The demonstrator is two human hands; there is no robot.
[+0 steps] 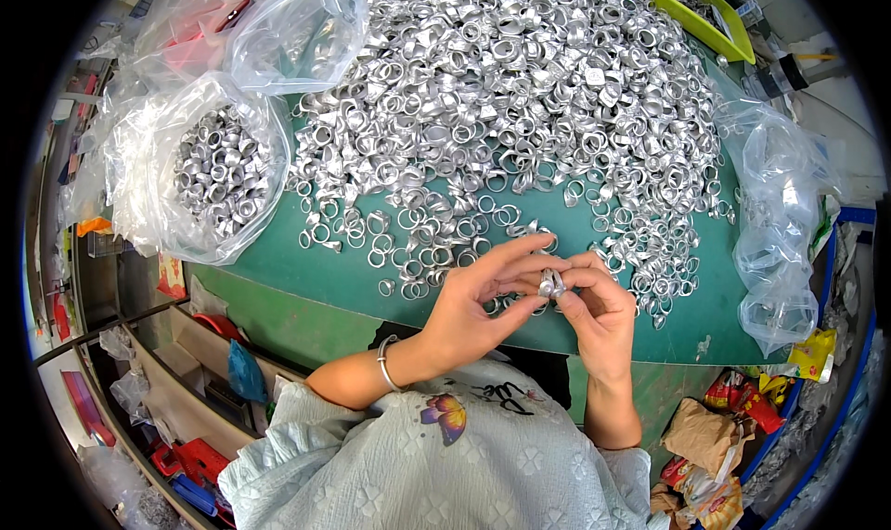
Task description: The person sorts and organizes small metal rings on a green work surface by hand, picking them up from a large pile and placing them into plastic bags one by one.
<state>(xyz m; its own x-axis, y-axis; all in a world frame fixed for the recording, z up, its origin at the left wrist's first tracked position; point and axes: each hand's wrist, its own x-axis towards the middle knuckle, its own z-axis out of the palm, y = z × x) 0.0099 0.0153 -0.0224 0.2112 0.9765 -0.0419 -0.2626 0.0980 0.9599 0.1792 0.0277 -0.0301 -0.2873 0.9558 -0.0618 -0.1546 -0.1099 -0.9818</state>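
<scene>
Silver rings [548, 75] lie in a big heap over the green table [306, 284], thinning to loose ones near the front edge. At that edge both hands meet around a silver ring [551, 286], possibly more than one. My left hand [483, 293], with a bangle at its wrist, pinches it from the left between thumb and fingers. From the other side, the thumb and bent fingers of my right hand [599, 312] close on the same piece. Fingers partly cover it. Several loose rings lie just beyond the fingertips.
An opened clear plastic bag [139, 173] at left holds many rings. Another clear bag [297, 38] stands behind it. Crumpled plastic [778, 228] lies along the right edge; a yellow-green tray [710, 24] sits far right. Drawers [200, 372] and snack packets [742, 400] are below table level.
</scene>
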